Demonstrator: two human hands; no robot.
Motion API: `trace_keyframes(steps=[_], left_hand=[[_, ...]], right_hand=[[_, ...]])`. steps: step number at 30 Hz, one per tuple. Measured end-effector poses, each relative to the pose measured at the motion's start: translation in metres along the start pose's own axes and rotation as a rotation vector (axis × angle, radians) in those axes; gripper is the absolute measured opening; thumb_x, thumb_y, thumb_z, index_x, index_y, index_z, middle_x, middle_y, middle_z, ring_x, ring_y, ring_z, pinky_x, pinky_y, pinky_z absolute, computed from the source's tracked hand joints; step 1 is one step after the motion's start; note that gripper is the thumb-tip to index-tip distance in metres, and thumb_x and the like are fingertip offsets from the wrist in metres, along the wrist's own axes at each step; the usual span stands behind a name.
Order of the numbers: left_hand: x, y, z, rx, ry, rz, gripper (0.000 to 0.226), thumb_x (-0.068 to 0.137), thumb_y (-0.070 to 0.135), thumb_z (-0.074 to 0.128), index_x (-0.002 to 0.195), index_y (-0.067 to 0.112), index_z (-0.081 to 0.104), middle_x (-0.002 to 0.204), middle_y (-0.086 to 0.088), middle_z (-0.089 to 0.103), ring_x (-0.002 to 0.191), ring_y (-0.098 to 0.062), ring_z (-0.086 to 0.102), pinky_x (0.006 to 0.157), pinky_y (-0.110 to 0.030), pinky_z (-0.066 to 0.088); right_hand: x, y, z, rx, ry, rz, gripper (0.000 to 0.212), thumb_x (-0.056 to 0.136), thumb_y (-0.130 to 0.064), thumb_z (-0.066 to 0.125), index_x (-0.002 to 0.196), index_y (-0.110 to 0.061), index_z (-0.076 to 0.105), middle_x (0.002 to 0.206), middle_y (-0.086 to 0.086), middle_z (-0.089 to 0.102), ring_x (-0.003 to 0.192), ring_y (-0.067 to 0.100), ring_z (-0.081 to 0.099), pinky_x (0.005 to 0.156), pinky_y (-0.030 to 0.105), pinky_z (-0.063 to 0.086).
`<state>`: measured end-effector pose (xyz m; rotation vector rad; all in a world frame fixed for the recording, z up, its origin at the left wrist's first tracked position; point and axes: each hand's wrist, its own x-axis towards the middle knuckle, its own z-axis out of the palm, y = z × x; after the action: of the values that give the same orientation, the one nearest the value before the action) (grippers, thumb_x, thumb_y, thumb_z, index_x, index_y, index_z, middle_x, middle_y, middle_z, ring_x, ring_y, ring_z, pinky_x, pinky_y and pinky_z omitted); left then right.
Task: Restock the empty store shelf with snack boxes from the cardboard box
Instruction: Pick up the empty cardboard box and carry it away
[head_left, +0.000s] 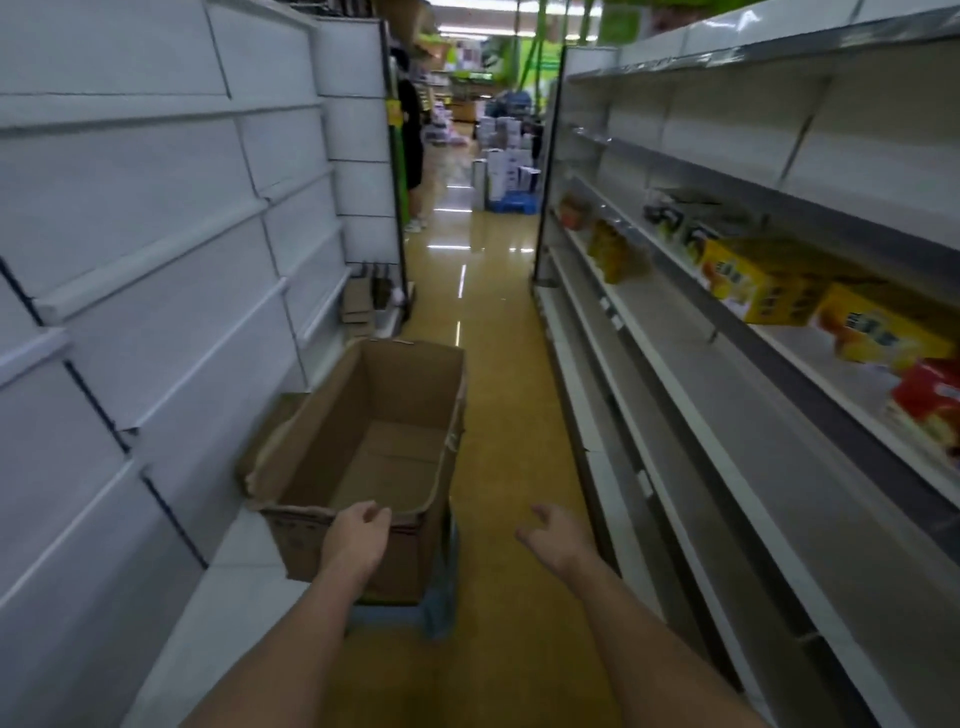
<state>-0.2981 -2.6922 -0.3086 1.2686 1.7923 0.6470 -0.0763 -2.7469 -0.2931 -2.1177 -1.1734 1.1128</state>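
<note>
An open cardboard box (363, 447) stands on a blue stool in the aisle, and no snack boxes show inside it. My left hand (358, 540) is at the box's near rim, fingers loosely curled, holding nothing. My right hand (553, 535) hovers over the floor to the right of the box, fingers relaxed and empty. On the right shelf unit (727, 395) yellow snack boxes (763, 280) and a red snack box (930, 405) stand on an upper shelf. More packs (613, 252) lie farther down the shelves.
White shelving (156, 260) lines the left side of the narrow aisle. The blue stool (415, 618) holds the box over the yellow floor (493, 364). A person (413, 156) stands at the aisle's far end, near stacked cartons (504, 156).
</note>
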Motion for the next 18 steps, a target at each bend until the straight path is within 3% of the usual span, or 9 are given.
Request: trace_keyframes(steps=[12,18], left_hand=[[0.125,-0.032,-0.065,-0.011,0.119,-0.076,0.043,0.098,0.029,0.050,0.137,0.011,0.049,0.141,-0.009,0.050,0.128,-0.029,0.045,0.109,-0.042,0.036],[0.225,-0.028,-0.107,0.055,0.049,-0.051,0.042,0.098,0.030,0.049,0.137,0.014,0.049,0.137,-0.009,0.051,0.124,-0.029,0.049,0.104,-0.043,0.043]], right_hand=[[0.111,-0.081,0.066,-0.132,-0.061,-0.023,0.059,0.094,-0.026,0.057,0.146,-0.010,0.032,0.148,0.008,0.038,0.132,0.026,0.042,0.105,0.033,0.040],[0.161,-0.124,0.105,-0.225,-0.028,0.049,0.054,0.097,-0.029,0.051,0.144,-0.011,0.034,0.142,0.009,0.045,0.126,0.026,0.049,0.097,0.033,0.043]])
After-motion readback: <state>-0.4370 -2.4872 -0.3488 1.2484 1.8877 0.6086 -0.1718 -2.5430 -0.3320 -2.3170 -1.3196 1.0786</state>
